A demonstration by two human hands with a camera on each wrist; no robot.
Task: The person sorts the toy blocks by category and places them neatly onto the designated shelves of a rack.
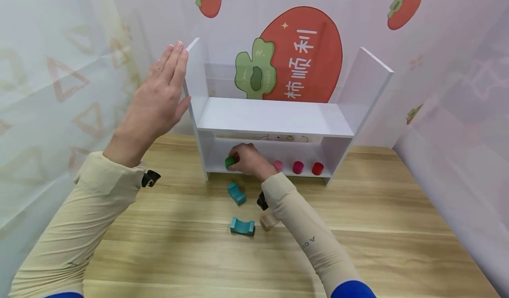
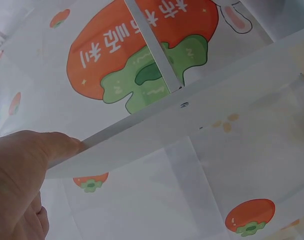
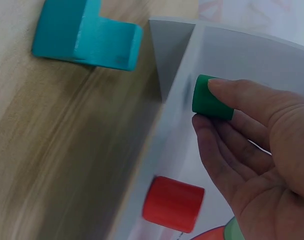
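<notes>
On the lower board of a white shelf unit (image 1: 274, 117), my right hand (image 1: 249, 159) pinches a small green cylinder (image 3: 206, 100) between thumb and fingers. Close to that hand, a red cylinder (image 3: 173, 204) lies in the right wrist view. My left hand (image 1: 161, 97) rests against the unit's left side panel (image 2: 142, 134), its fingers straight and its thumb touching the panel's edge. Along the lower board to the right stand a pink cylinder (image 1: 278, 165), partly hidden by the right arm, a magenta cylinder (image 1: 298, 167) and another red cylinder (image 1: 317, 168).
Two teal notched blocks (image 1: 237, 194) (image 1: 242, 226) lie on the wooden table (image 1: 179, 245) in front of the unit. Beside them a plain wooden block (image 1: 268, 221) is partly covered by the right forearm. Printed cloth (image 1: 151, 6) hangs behind and at both sides.
</notes>
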